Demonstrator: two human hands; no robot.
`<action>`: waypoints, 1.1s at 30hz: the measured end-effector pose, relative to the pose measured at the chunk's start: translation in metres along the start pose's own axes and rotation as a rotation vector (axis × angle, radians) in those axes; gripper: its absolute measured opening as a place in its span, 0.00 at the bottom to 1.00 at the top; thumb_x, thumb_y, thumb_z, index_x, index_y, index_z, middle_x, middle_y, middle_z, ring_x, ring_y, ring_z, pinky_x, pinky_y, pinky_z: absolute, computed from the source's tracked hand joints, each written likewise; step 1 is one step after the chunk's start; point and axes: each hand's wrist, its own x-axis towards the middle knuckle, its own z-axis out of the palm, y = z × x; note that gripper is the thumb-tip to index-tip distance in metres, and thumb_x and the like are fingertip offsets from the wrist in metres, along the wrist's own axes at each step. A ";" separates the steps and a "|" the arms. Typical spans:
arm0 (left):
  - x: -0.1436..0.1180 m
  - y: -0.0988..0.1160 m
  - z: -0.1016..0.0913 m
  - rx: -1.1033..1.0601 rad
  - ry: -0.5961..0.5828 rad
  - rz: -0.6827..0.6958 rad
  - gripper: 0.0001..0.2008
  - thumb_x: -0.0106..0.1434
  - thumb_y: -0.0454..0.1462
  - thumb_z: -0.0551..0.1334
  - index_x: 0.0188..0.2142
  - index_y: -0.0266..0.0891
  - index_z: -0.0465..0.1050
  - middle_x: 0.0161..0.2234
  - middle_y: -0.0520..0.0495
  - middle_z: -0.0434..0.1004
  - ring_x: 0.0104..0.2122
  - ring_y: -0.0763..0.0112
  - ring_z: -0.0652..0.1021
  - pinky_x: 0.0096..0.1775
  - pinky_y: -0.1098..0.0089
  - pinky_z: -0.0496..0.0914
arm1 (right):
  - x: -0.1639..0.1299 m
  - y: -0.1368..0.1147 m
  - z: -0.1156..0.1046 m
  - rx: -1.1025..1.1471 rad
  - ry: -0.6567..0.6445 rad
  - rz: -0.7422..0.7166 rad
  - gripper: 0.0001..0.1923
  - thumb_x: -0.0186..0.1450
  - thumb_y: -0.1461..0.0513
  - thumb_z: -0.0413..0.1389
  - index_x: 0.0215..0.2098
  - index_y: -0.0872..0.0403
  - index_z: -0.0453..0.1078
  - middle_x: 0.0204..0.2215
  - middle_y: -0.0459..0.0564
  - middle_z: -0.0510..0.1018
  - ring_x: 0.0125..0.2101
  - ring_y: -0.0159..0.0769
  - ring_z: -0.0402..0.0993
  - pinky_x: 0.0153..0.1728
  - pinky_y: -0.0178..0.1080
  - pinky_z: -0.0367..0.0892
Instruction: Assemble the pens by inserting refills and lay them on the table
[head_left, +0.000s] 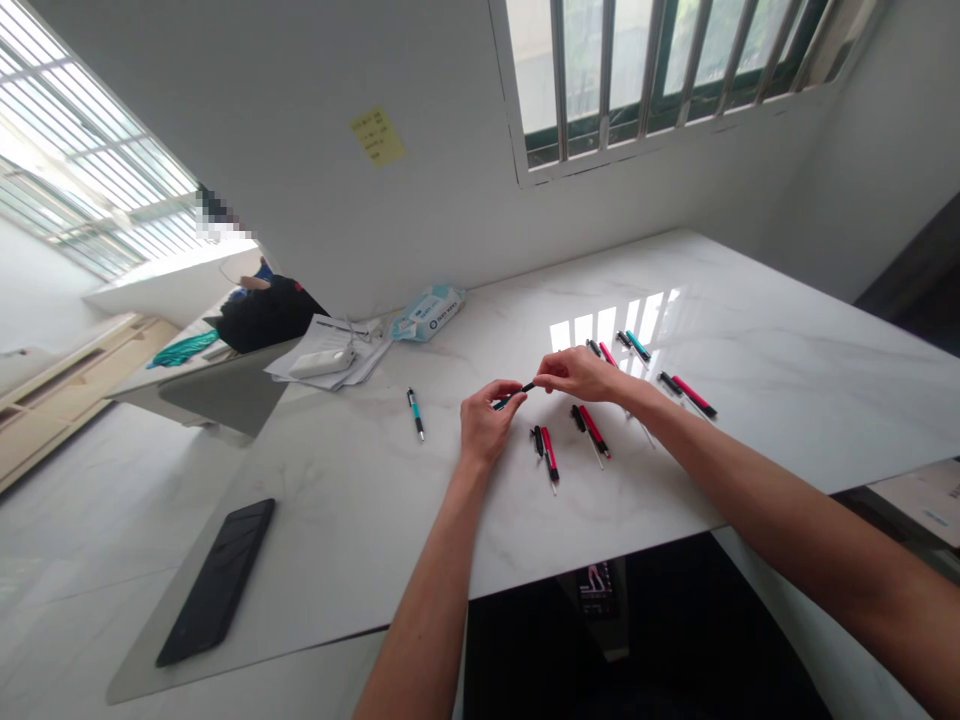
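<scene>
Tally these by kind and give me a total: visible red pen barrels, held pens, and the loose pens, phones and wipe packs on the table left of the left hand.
Red pen barrels: 4
Held pen: 1
Loose blue pen: 1
Black phone: 1
Wipe pack: 1
Total: 8

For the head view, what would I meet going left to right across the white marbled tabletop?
Flat black rectangular phone → slim light-blue-and-black pen → left hand → right hand → teal cylindrical pen barrel → rightmost red cylindrical pen barrel.
</scene>
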 end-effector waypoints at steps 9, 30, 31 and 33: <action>0.000 -0.003 0.001 -0.003 -0.004 0.004 0.08 0.62 0.44 0.70 0.38 0.44 0.83 0.39 0.48 0.87 0.40 0.64 0.84 0.48 0.64 0.76 | -0.001 -0.001 0.000 -0.025 0.009 0.014 0.13 0.66 0.52 0.61 0.39 0.52 0.79 0.28 0.47 0.82 0.28 0.33 0.74 0.31 0.36 0.66; -0.001 -0.003 -0.003 0.042 -0.010 0.002 0.07 0.62 0.42 0.69 0.40 0.45 0.82 0.41 0.49 0.87 0.40 0.64 0.84 0.50 0.61 0.76 | 0.000 -0.008 0.005 -0.105 0.054 -0.071 0.07 0.65 0.58 0.63 0.40 0.50 0.82 0.31 0.47 0.84 0.33 0.36 0.77 0.36 0.36 0.68; -0.001 -0.002 -0.003 0.045 -0.008 0.004 0.07 0.62 0.42 0.69 0.39 0.45 0.82 0.41 0.49 0.87 0.40 0.64 0.84 0.50 0.61 0.76 | 0.000 -0.009 0.005 -0.116 0.051 -0.048 0.09 0.66 0.55 0.63 0.38 0.51 0.82 0.30 0.47 0.83 0.31 0.35 0.76 0.34 0.36 0.67; -0.001 -0.001 -0.003 0.057 -0.008 0.014 0.07 0.63 0.41 0.70 0.40 0.45 0.82 0.41 0.49 0.87 0.40 0.64 0.84 0.50 0.61 0.77 | 0.000 -0.012 0.005 -0.141 0.042 -0.014 0.15 0.68 0.51 0.60 0.32 0.51 0.81 0.26 0.47 0.82 0.26 0.33 0.74 0.31 0.36 0.64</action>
